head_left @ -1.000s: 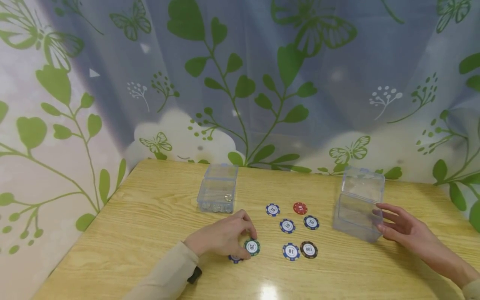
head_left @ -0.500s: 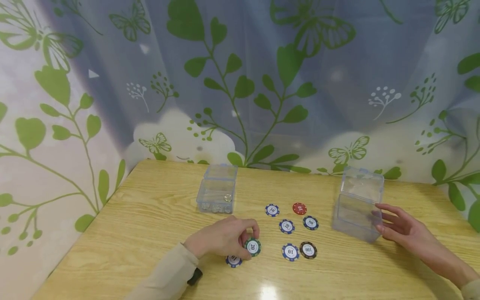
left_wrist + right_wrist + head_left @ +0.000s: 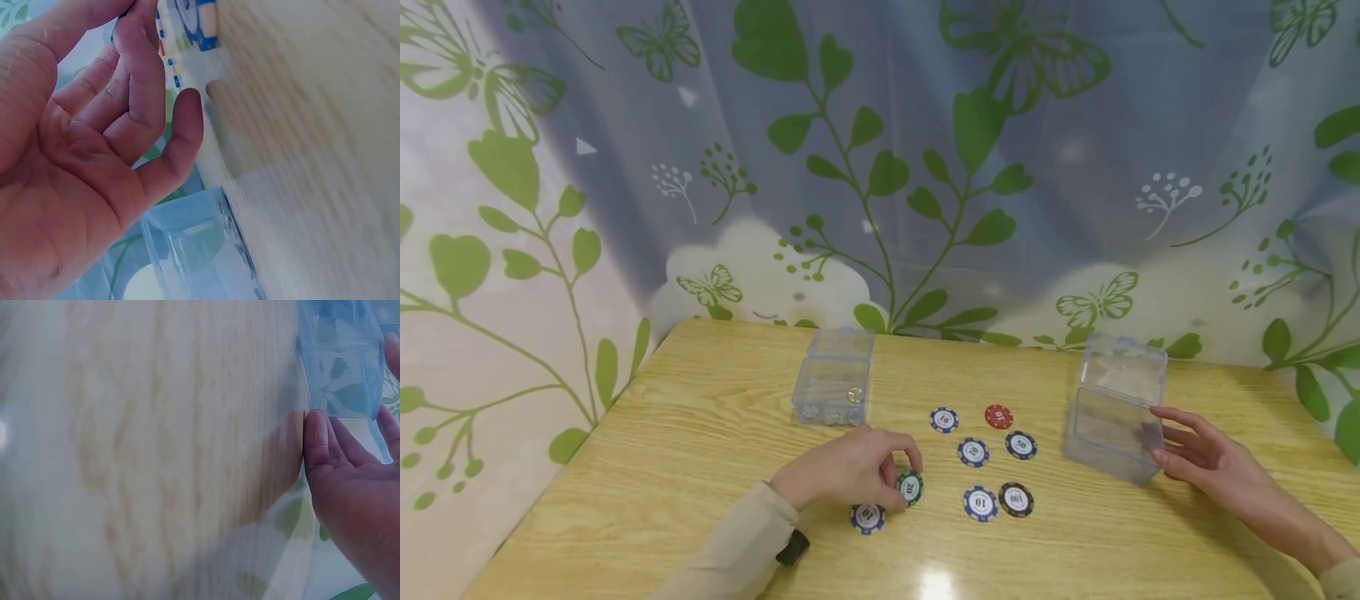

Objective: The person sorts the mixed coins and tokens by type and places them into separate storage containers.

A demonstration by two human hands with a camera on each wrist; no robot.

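My left hand pinches a green poker chip marked 20 between thumb and fingers. The chip is tipped up at its far edge, over the wooden table. Just below that hand lies a blue chip marked 10. On the right side stands a clear plastic box with its lid raised, and nothing shows inside it. The fingers of my right hand, fairly straight, touch the box's right side. In the right wrist view its fingertips meet the box's end wall.
Between the hands lie several more chips: a red one, a dark blue 50, a black 100, and blue 10s such as one chip. Another open clear box at back left holds shiny round pieces. A patterned curtain hangs behind.
The green chip has moved slightly right and away from me, and is now tilted, uncovering more of the blue chip beneath my left hand. My right hand stays at the box.
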